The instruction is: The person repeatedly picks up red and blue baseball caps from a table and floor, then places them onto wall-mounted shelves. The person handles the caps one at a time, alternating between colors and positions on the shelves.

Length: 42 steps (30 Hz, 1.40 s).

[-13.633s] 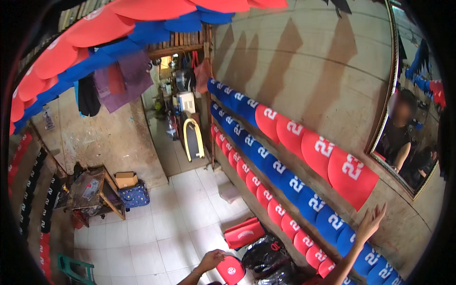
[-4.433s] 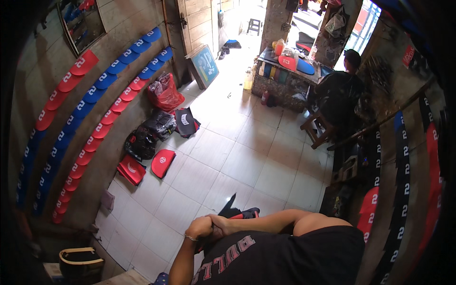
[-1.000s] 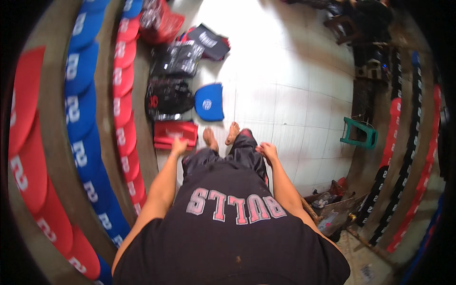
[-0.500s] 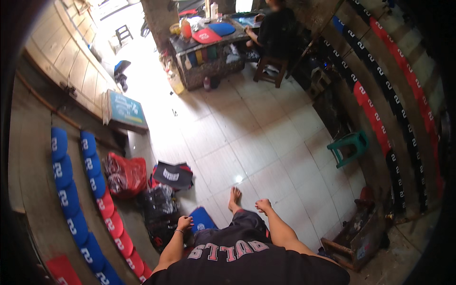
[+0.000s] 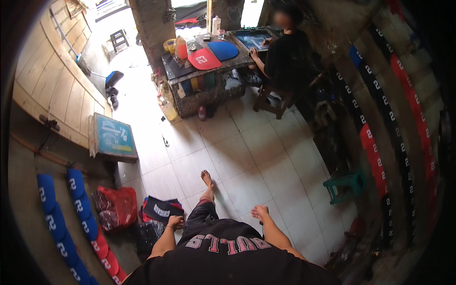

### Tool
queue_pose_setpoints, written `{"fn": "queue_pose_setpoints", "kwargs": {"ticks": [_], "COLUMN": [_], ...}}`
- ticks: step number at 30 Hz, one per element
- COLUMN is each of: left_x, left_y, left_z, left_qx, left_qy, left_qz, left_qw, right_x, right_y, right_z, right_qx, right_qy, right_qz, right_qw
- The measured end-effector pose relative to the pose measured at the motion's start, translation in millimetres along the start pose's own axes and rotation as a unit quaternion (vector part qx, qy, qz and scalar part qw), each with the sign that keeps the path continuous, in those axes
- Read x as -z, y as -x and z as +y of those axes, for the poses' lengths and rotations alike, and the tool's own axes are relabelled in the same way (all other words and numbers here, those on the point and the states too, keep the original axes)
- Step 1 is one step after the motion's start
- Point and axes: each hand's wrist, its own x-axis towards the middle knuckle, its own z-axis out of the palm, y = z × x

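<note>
My left hand [image 5: 175, 222] hangs beside my hip, fingers loosely bent, with nothing seen in it. Closest to it is a stack of dark, red and blue fabric pieces [image 5: 161, 209] with white lettering, lying on the floor. On the other side of my body, my right hand [image 5: 260, 213] is held out over the tiles, fingers apart and holding nothing. My bare foot [image 5: 206, 177] is stretched forward on the tiled floor [image 5: 242, 161].
Ahead, a person [image 5: 287, 57] sits on a wooden stool [image 5: 273, 100] at a workbench [image 5: 204, 78] bearing red and blue panels. Printed blue and red pieces [image 5: 56, 221] line racks at left; more rows [image 5: 375, 156] hang at right, near a green stool [image 5: 344, 186]. A red bag [image 5: 116, 207] sits left.
I have moved forward toward the workbench, and a foot is further ahead. The blue panel by my left hand has gone from view. My right hand's fingers have spread. The seated person's arm has shifted.
</note>
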Motion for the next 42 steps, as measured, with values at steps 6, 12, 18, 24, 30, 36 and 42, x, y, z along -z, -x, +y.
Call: {"fn": "queue_pose_setpoints", "kwargs": {"ticks": [6, 12, 18, 24, 30, 36, 42], "left_x": [26, 30, 37, 59, 67, 50, -1], "left_y": [-87, -54, -57, -108, -55, -59, -105], "left_z": [188, 457, 590, 474, 437, 486, 735], "left_qx": [-0.046, -0.254, -0.279, -0.016, -0.168, -0.190, -0.066], "left_qy": [-0.034, 0.025, 0.112, 0.109, -0.524, -0.370, 0.151], "left_qz": [0.000, 0.015, 0.034, 0.148, 0.117, 0.095, 0.032], "left_qw": [0.998, 0.967, 0.953, 0.983, 0.827, 0.904, 0.986], "right_x": [-60, -173, -276, -390, -467, -518, -544], "right_y": [-88, -104, -177, -263, -417, -407, -306], "right_z": [-62, -338, -554, -732, -825, -868, -896], "right_qx": [-0.004, 0.179, 0.116, 0.118, 0.309, 0.209, 0.128], "right_qy": [0.314, 0.145, 0.025, 0.036, 0.121, 0.254, 0.087], "right_qz": [0.115, -0.015, -0.114, -0.097, 0.079, 0.129, -0.134], "right_qw": [0.942, 0.973, 0.986, 0.988, 0.940, 0.935, 0.979]}}
